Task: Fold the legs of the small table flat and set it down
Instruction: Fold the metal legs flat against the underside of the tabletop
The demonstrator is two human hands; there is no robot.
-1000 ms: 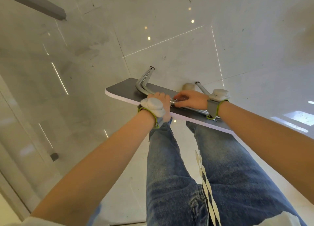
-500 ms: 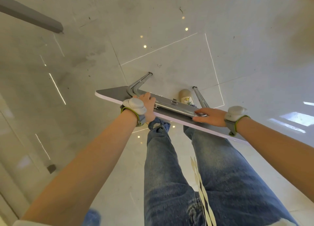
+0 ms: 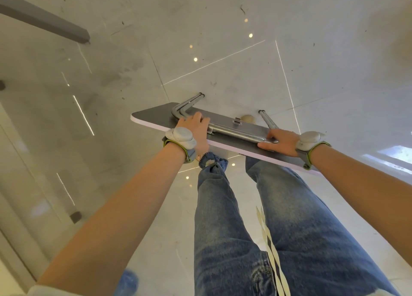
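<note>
The small table (image 3: 156, 115) is held upside down above my knees, its grey underside facing me and its white edge toward me. A silver metal leg frame (image 3: 236, 132) lies folded flat along the underside. The left leg ends (image 3: 189, 102) and the right leg end (image 3: 266, 118) still stick out beyond the far edge. My left hand (image 3: 197, 128) grips the near edge by the left leg bend. My right hand (image 3: 279, 141) presses flat on the right end of the folded frame, fingers spread along the board.
Glossy pale floor tiles (image 3: 223, 50) lie below the table. A grey beam (image 3: 44, 21) crosses the top left. A shoe tip (image 3: 248, 118) shows past the board's far edge. My jeans-clad legs (image 3: 223, 217) stand under the table.
My right hand slid from the middle of the frame to its right end. The table tilted and shifted slightly; my left hand kept its grip near the left leg bend.
</note>
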